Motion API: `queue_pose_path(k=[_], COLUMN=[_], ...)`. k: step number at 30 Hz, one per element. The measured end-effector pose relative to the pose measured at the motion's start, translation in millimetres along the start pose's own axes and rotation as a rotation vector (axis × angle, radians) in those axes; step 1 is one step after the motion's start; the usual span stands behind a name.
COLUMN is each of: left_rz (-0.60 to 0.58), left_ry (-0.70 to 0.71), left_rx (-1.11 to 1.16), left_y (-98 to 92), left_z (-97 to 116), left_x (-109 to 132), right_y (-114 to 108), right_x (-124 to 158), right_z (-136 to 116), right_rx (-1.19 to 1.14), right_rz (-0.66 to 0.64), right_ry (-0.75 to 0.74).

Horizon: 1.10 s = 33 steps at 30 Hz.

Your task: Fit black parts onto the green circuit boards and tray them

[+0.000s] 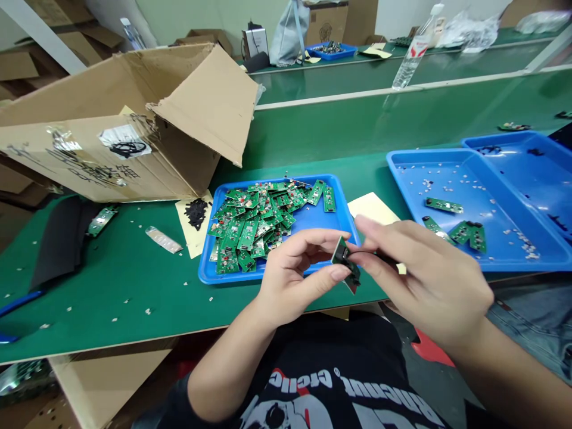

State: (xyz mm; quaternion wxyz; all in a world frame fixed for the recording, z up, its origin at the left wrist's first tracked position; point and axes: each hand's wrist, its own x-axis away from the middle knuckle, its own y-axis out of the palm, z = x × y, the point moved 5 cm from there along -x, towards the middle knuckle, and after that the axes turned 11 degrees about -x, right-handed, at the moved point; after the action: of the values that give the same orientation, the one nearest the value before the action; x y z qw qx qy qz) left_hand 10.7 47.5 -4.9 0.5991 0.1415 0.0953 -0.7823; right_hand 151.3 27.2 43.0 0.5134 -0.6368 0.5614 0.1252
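Between the thumb and fingers of my left hand [301, 271] is a small green circuit board [340, 252], tilted on edge, with black parts on its face. My right hand [417, 268] is closed in a pinch right beside the board. A thin dark piece sticks out from its fingertips and touches the board; most of it is hidden, so I cannot make out its kind. Just beyond my hands, a blue tray [206, 269] bears a heap of similar green boards [248, 229].
Another blue tray [397, 173] at right carries several boards and white bits. Black strips [196, 213] lie on yellow paper. An open cardboard box [179, 137] stands at back left, near black foam sheets [60, 238]. A water bottle [411, 59] rests on the divider ledge.
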Motion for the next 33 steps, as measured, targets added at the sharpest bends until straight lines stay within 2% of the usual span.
queue_pose_path(k=[3, 5, 8, 10, 13, 15, 19, 23, 25, 27, 30, 33], left_rz=[0.043, 0.052, -0.016, -0.031, 0.025, 0.021, -0.152, -0.329, -0.478, -0.575, -0.531, -0.531], left_ry=[-0.011, -0.036, -0.081, -0.145, -0.263, -0.293, -0.318, -0.257, -0.263, -0.325, -0.423, -0.454], left_rx=[-0.059, -0.098, -0.048, 0.008, 0.029, 0.023, -0.074, -0.257, -0.238, -0.144, 0.016, 0.16], left_y=[-0.1, 0.7, 4.5, 4.8, -0.1, -2.7, -5.7, -12.3, -10.0, -7.7, -11.3, -16.3], left_z=[4.2, 6.6, 8.1, 6.0, 1.6, 2.6, 9.0, 18.0, 20.2, 19.7, 13.7, 3.6], left_x=[2.4, 3.5, 4.4, 4.6, 3.5, 1.4, -3.6, -11.5, -14.7, -17.6, -24.1, -26.0], right_y=[-1.7, -3.1, -5.2, -6.9, -9.1, -11.4, -13.7, -11.8, -10.0, -7.5, -6.5, -7.2], right_x=[-1.9, -3.0, -4.2, -4.3, -4.3, -4.8, -6.3, -7.2, -8.3, -9.3, -10.7, -9.7], right_z=[4.4, 3.3, 0.9, 0.5, 0.9, 1.4, 3.5, 4.5, 6.5, 7.6, 8.5, 13.0], right_rx=[-0.035, 0.009, 0.066, 0.055, 0.034, 0.032, 0.024, 0.002, -0.061, -0.139, -0.199, -0.204], right_rz=[0.006, 0.013, -0.014, -0.056, -0.153, -0.204, -0.298, -0.351, -0.358, -0.375, -0.355, -0.284], right_ry=[0.082, 0.054, -0.002, -0.016, -0.027, -0.044, -0.071, -0.096, -0.074, -0.086, -0.143, -0.1])
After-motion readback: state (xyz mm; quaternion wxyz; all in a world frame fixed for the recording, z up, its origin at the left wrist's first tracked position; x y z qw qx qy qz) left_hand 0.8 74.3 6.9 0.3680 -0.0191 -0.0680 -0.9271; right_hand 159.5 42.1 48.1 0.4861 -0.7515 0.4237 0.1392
